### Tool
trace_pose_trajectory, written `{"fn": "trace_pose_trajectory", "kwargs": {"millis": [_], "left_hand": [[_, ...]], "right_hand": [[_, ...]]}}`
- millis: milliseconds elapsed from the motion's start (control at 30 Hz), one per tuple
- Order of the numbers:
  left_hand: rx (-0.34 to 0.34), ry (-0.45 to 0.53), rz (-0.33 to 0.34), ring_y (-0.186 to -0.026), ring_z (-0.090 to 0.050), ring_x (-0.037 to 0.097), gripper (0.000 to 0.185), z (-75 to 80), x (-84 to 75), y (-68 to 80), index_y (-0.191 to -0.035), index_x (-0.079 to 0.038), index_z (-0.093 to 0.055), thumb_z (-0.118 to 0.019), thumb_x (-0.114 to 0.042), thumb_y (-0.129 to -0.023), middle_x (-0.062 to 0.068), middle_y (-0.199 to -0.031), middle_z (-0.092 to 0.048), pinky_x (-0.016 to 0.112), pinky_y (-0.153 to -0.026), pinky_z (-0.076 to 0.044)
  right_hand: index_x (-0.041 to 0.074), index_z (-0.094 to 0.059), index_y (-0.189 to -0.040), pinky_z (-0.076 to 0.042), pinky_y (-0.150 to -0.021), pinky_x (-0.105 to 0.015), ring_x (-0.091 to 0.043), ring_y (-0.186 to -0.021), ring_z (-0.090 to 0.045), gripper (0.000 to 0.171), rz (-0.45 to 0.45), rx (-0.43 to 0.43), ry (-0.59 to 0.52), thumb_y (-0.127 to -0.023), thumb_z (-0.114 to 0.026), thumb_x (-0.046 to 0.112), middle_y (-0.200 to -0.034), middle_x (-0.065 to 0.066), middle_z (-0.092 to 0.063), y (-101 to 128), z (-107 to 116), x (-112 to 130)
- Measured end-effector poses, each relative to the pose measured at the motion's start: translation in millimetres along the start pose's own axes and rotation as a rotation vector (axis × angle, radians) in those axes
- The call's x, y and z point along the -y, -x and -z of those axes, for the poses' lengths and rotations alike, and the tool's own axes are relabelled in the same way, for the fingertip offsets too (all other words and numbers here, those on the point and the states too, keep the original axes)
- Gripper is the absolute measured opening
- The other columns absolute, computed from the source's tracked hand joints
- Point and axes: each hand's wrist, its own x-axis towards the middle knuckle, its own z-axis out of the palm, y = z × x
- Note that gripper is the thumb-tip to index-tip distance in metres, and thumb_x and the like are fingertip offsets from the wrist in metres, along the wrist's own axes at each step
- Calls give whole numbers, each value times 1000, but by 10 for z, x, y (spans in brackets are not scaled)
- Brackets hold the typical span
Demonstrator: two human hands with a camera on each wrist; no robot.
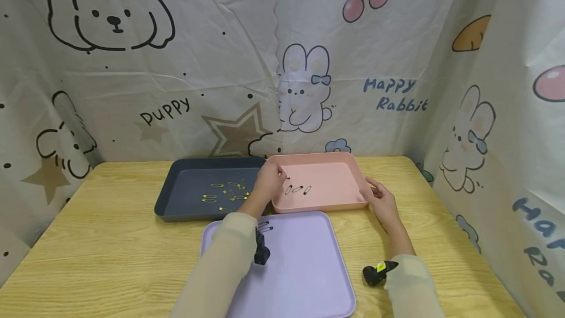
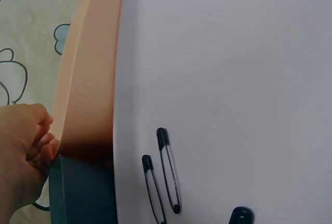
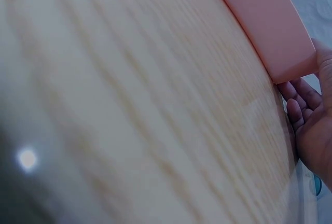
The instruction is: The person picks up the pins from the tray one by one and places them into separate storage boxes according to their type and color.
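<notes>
My left hand (image 1: 270, 180) is over the left end of the pink tray (image 1: 326, 205), its fingers curled. A small dark tip, seemingly of a black safety pin (image 1: 288, 178), shows at its fingertips; the rest is hidden. Three black safety pins (image 1: 297, 189) lie on the tray floor just right of that hand. At the tray's right end my right hand (image 1: 383, 202) grips the wall, thumb at the rim and fingers outside and below, as the right wrist view also shows. Further black safety pins (image 2: 168, 169) lie in the lilac tray (image 1: 304, 259), partly behind the left forearm.
A dark blue-grey tray (image 1: 176, 210) with several yellow safety pins (image 1: 209, 196) stands to the left, touching or nearly touching the pink one. The wooden table (image 1: 110, 244) carries all the trays. A printed cloth (image 1: 238, 63) hangs behind and at both sides.
</notes>
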Motion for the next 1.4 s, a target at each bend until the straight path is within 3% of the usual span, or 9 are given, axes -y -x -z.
{"fn": "trace_pose_trajectory", "kwargs": {"millis": [200,333,567,833,1167,1400], "left_hand": [[17,89,-15,-71,-49,18,6,24,56,-35,-86,-6,-58,-59,-12,-86,4,-78,-51,28,-64,-40],[38,143,-30,-75,-50,18,9,58,86,-51,-91,-6,-59,-59,-12,-85,4,-83,-55,27,-66,-40],[132,195,-39,-80,-54,19,16,211,90,-11,-99,-7,-60,-61,-17,-87,7,-91,-59,26,-66,-43],[166,166,-80,-79,-52,18,17,357,96,69,-99,-8,-61,-61,-20,-87,6,-91,-59,23,-62,-41],[193,101,-141,-77,-52,16,13,486,195,255,-92,-7,-64,-64,-19,-86,4,-85,-59,25,-65,-43],[225,54,-143,-76,-52,14,12,594,243,423,-91,-9,-64,-65,-20,-87,3,-86,-59,25,-65,-45]], "right_hand": [[15,-43,-141,-41,-74,-8,8,-89,-47,56,-7,-9,5,-91,-59,34,-127,-18,-53,4,-7,19],[15,-44,-140,-41,-73,-8,8,-89,-47,55,-5,-9,3,-91,-59,34,-127,-18,-53,4,-8,14],[15,-43,-140,-42,-72,-10,7,-88,-48,56,4,-1,8,-91,-59,36,-126,-18,-52,16,-5,12],[15,-41,-142,-42,-73,-8,10,-89,-47,58,2,3,-14,-91,-58,36,-128,-19,-51,20,-1,10],[13,-47,-138,-42,-71,-10,3,-90,-50,55,55,-9,-27,-89,-61,35,-118,-13,-58,11,-11,-17],[15,-42,-141,-41,-72,-8,8,-89,-47,57,-6,1,1,-91,-59,37,-128,-19,-52,6,0,8]]}}
